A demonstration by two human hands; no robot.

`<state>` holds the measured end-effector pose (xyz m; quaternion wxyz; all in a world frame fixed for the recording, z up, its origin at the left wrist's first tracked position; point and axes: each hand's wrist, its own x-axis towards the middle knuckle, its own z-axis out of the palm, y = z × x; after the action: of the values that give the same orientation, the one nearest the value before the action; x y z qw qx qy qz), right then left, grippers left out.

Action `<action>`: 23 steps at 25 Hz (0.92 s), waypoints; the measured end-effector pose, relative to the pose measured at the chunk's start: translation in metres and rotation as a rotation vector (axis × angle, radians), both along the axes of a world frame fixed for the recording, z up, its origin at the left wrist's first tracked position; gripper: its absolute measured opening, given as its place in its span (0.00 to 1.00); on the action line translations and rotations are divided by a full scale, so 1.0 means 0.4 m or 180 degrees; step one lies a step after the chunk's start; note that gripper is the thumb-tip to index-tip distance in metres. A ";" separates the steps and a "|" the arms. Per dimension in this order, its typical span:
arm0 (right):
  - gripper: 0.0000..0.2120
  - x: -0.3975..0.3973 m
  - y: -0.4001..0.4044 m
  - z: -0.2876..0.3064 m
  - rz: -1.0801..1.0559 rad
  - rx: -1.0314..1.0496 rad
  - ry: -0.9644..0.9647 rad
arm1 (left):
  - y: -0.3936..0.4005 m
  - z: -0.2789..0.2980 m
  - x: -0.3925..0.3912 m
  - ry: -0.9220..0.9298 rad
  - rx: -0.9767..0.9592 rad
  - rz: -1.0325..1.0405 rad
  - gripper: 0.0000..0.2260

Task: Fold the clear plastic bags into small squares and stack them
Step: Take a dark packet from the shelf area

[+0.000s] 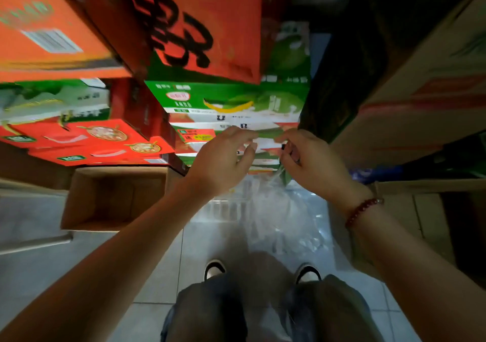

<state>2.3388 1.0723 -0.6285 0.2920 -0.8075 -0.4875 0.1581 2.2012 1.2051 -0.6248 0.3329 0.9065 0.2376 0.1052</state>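
I stand and hold a clear plastic bag (276, 210) up in front of me. Its top edge stretches between my two hands and the rest hangs down toward the floor, crinkled and see-through. My left hand (223, 160) pinches the top edge at the left. My right hand (310, 160), with a red bead bracelet on its wrist, pinches the same edge at the right. The hands are close together, at the height of the stacked cartons.
Red and green printed cartons (226, 100) are stacked right ahead and to the left. An open brown cardboard box (115, 197) sits on the tiled floor at the left. Brown cartons (420, 105) rise on the right. My shoes (214, 269) are below.
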 end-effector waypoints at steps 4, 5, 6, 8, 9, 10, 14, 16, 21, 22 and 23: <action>0.13 0.008 0.011 -0.282 0.0084 -0.0206 -0.0051 | 0.027 -0.293 0.006 0.0205 0.0060 -0.0165 0.23; 0.13 0.011 0.013 -0.355 0.0119 -0.0259 -0.0088 | 0.030 -0.370 0.007 0.0247 0.0093 -0.0227 0.22; 0.14 0.013 0.013 -0.421 0.0166 -0.0323 -0.0138 | 0.032 -0.436 0.006 0.0297 0.0151 -0.0277 0.21; 0.14 0.015 0.000 -0.539 0.0251 -0.0490 -0.0213 | 0.028 -0.563 0.003 0.0418 0.0264 -0.0376 0.17; 0.14 0.014 -0.010 -0.588 0.0267 -0.0579 -0.0273 | 0.023 -0.619 0.001 0.0472 0.0279 -0.0437 0.16; 0.14 0.013 -0.021 -0.637 0.0284 -0.0676 -0.0350 | 0.016 -0.676 0.000 0.0543 0.0260 -0.0510 0.15; 0.16 0.008 -0.056 -0.764 0.0258 -0.1006 -0.0416 | -0.014 -0.818 0.005 0.0786 0.0191 -0.0619 0.14; 0.17 0.013 -0.069 -0.807 0.0179 -0.1148 -0.0409 | -0.030 -0.856 0.008 0.0847 0.0146 -0.0597 0.15; 0.24 0.005 -0.108 -0.918 -0.0102 -0.1708 -0.0381 | -0.091 -0.951 0.015 0.1184 -0.0187 -0.0645 0.18; 0.26 0.005 -0.119 -0.939 -0.0209 -0.1830 -0.0353 | -0.106 -0.970 0.017 0.1235 -0.0319 -0.0617 0.19; 0.27 0.006 -0.130 -0.959 -0.0341 -0.1917 -0.0242 | -0.120 -0.987 0.019 0.1282 -0.0504 -0.0579 0.20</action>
<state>2.3411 1.0204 -1.0122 0.0290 -0.8876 -0.3861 0.2495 2.2089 1.1570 -1.0194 0.3569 0.8979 0.2240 -0.1271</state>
